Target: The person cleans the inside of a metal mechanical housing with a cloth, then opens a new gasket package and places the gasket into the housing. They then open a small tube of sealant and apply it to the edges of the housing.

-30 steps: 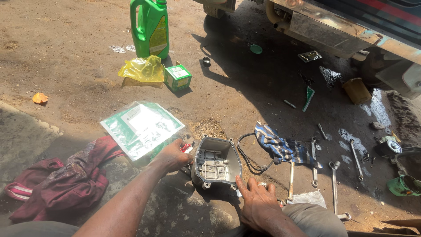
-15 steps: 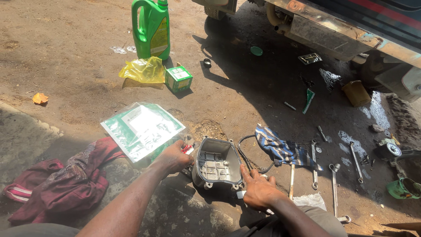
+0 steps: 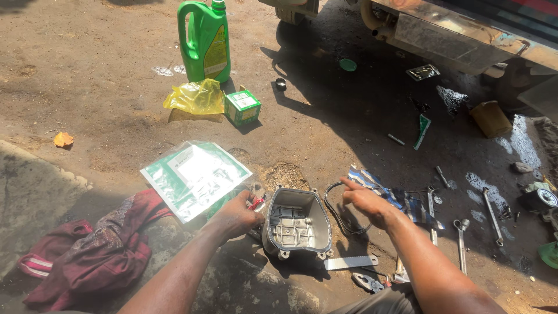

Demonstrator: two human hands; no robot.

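A grey metal engine cover (image 3: 297, 224) lies hollow side up on the dirt ground in front of me. My left hand (image 3: 237, 215) rests at its left rim, fingers closed on a small red and white object (image 3: 256, 203). My right hand (image 3: 365, 199) hovers just right of the cover, index finger stretched toward a black rubber gasket loop (image 3: 337, 209) lying beside it. A flat metal blade (image 3: 351, 263) lies below the cover.
A clear green-and-white packet (image 3: 195, 177) lies left of the cover, a maroon cloth (image 3: 99, 256) below it. Farther off stand a green oil jug (image 3: 204, 40), a yellow bag (image 3: 195, 97) and a small green box (image 3: 242, 107). Wrenches (image 3: 462, 244) lie at right, a vehicle (image 3: 465, 29) above.
My right hand lifted from the ground below the cover and moved up to the gasket loop at its right. My left hand stayed at the cover's left rim.
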